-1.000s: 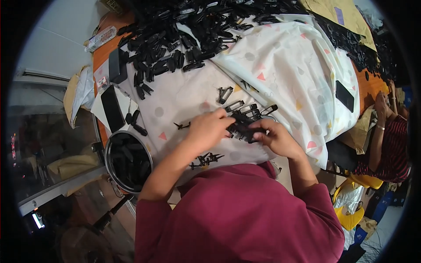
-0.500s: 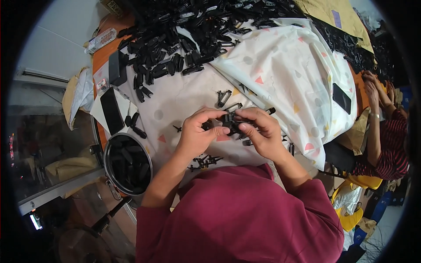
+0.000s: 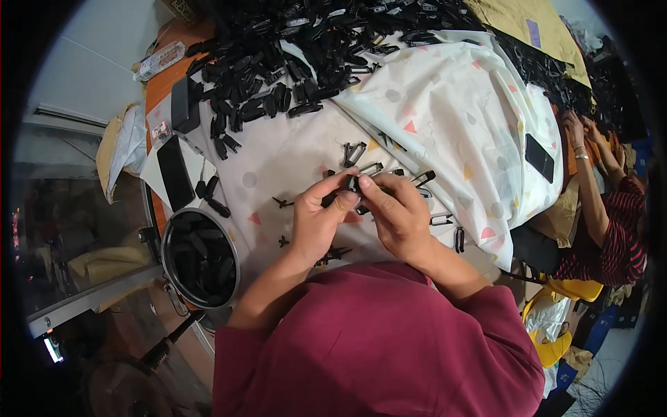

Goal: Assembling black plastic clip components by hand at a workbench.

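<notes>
Both my hands meet over the near middle of the cloth around a small black plastic part (image 3: 353, 185), mostly covered by fingers. My left hand (image 3: 321, 212) pinches it between thumb and fingertips. On its other side my right hand (image 3: 397, 212) is closed, thumb and index finger pressing on the same part. Just beyond my fingers lie black frame-shaped plastic pieces (image 3: 356, 153). More of these pieces (image 3: 440, 220) are scattered to the right of my right hand. Small black spiky pieces (image 3: 333, 255) lie close to my body, partly behind my left wrist.
A large heap of black plastic parts (image 3: 271, 76) covers the far table. At left stands a metal bowl (image 3: 167, 258) of black parts, near a dark phone-like slab (image 3: 176, 172). Another phone (image 3: 540, 158) rests on the cloth (image 3: 445, 104) at right. A co-worker's arms (image 3: 590, 187) reach in there.
My hands have drawn closer together, with my right hand shifting left and its fingers closing over the black part. At right, the co-worker's hands have moved farther from me.
</notes>
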A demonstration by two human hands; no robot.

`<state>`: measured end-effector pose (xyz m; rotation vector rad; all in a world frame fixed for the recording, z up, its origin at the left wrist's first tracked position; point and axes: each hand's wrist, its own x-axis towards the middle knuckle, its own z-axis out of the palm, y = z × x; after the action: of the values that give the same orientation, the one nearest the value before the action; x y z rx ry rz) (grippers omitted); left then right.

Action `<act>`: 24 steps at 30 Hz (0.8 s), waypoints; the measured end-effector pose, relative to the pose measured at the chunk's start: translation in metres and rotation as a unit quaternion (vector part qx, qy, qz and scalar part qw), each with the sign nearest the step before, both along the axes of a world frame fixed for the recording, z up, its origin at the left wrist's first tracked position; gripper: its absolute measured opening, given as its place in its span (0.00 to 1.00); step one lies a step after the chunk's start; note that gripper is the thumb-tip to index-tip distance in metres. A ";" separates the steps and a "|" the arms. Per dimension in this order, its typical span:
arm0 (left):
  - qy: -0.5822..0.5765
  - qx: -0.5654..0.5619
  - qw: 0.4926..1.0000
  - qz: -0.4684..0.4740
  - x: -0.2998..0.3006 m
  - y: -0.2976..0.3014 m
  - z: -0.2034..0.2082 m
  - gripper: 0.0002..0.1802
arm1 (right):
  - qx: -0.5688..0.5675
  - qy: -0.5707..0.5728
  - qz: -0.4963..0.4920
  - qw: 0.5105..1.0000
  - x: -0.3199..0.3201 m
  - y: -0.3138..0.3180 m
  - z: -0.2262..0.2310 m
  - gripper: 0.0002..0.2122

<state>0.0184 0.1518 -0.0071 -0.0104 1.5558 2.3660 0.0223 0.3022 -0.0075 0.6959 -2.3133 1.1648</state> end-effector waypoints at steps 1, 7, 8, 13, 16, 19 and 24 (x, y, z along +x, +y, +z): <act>-0.008 0.027 1.000 0.012 0.001 0.001 0.000 0.17 | -0.013 0.012 -0.004 1.000 0.000 -0.001 -0.001 0.19; -0.055 0.051 0.996 0.040 -0.004 0.005 0.004 0.13 | -0.259 -0.355 -0.017 0.898 0.008 -0.006 0.002 0.13; -0.046 0.067 0.996 0.027 -0.003 0.005 0.007 0.13 | -0.211 -0.327 -0.029 0.921 0.008 -0.006 0.001 0.12; -0.129 0.164 0.978 0.027 -0.023 -0.004 0.005 0.12 | -0.263 -0.466 0.099 0.839 -0.022 0.020 0.017 0.08; -0.050 0.062 0.989 0.128 -0.038 -0.024 -0.011 0.08 | -0.181 -0.386 -0.039 0.904 -0.032 0.054 -0.002 0.07; -0.130 0.088 0.968 0.195 -0.043 -0.029 -0.011 0.06 | 0.290 -0.276 -0.065 0.914 -0.014 0.056 -0.025 0.08; 0.004 -0.171 0.981 0.091 -0.034 -0.020 -0.045 0.09 | 0.398 -0.163 -0.112 0.896 -0.010 0.033 -0.045 0.13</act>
<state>-0.0155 0.1317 -0.0524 -0.2281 2.0249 2.1950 0.0123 0.3354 -0.0527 0.4791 -3.0706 0.1883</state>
